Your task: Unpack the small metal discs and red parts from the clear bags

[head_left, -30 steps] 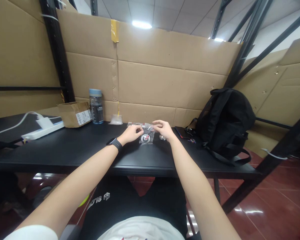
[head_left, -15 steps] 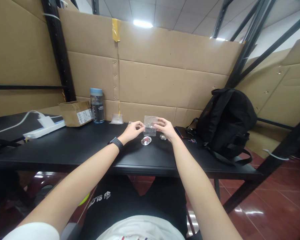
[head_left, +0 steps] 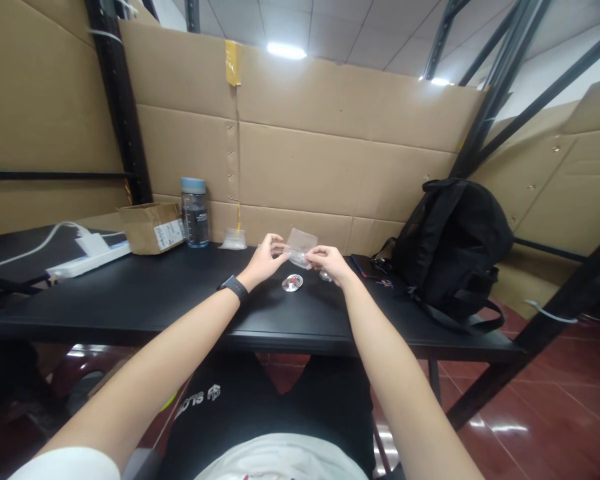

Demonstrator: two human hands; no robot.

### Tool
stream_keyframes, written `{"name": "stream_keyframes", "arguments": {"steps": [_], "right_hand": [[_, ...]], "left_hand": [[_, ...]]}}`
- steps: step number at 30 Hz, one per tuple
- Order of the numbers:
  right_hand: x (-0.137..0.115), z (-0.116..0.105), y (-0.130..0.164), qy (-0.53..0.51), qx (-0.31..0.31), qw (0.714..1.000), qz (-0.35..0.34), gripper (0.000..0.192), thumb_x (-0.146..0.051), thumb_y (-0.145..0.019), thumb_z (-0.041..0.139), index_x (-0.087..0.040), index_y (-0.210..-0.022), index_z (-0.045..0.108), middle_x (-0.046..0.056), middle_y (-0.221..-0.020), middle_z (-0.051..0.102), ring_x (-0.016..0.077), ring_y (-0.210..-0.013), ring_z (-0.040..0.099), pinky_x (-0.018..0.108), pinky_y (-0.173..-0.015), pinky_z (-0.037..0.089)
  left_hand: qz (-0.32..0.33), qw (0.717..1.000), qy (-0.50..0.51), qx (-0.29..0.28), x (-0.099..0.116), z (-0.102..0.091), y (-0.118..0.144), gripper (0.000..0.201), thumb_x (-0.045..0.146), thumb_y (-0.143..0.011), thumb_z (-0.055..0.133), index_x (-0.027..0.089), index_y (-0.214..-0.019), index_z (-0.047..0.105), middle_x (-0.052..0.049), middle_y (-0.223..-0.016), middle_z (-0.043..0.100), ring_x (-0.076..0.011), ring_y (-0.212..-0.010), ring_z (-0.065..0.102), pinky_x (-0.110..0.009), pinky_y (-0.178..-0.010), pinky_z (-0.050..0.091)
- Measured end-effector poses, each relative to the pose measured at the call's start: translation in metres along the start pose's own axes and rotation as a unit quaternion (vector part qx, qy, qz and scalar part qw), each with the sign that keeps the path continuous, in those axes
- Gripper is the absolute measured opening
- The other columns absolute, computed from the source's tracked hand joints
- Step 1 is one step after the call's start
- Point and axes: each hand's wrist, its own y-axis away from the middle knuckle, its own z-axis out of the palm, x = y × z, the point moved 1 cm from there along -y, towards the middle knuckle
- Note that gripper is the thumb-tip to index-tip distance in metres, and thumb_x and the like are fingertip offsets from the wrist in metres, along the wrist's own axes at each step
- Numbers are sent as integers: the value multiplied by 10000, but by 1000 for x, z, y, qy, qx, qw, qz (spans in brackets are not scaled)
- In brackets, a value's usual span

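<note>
A small clear plastic bag is held up just above the black table, tilted between my two hands. My left hand has its thumb and fingers at the bag's left edge. The lower right corner is pinched by my right hand. Below the bag, a shiny round silver disc with a red mark at its middle lies on the table. A second silver disc is partly covered by my right hand. What the bag holds, if anything, cannot be made out.
On the left are a white power strip, an open cardboard box and a blue-lidded water bottle. Another clear bag lies by the cardboard wall. At right sits a black backpack, with small items beside it.
The plastic bag has tipped from upright to a slant. My right hand has moved slightly down to its lower corner, covering more of the second disc.
</note>
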Motion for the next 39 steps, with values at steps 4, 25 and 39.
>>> {"name": "stream_keyframes", "arguments": {"steps": [4, 25, 39], "right_hand": [[3, 4, 1, 23, -49, 998, 15, 372, -446, -676, 882, -156, -815, 695, 95, -831, 779, 154, -647, 714, 217, -567, 468], [-4, 5, 4, -28, 10, 996, -89, 401, -364, -583, 932, -194, -841, 677, 33, -891, 760, 177, -816, 703, 300, -758, 557], [-9, 7, 5, 62, 49, 996, -40, 712, -228, -588, 919, -171, -1265, 704, 133, -1197, 739, 203, -861, 717, 395, -875, 586]], "left_hand": [[-22, 997, 57, 40, 3, -3, -3, 240, 218, -850, 599, 215, -1036, 446, -58, -947, 724, -210, -953, 731, -423, -919, 554], [-11, 985, -151, -85, 18, -6, 8, 553, 271, -787, 735, 202, -1332, 676, -35, -805, 756, -190, -697, 687, -322, -722, 567], [76, 967, -244, -26, 23, -11, 6, 453, 219, -816, 679, 204, -1268, 671, -115, -1325, 610, -191, -908, 673, -381, -946, 540]]}}
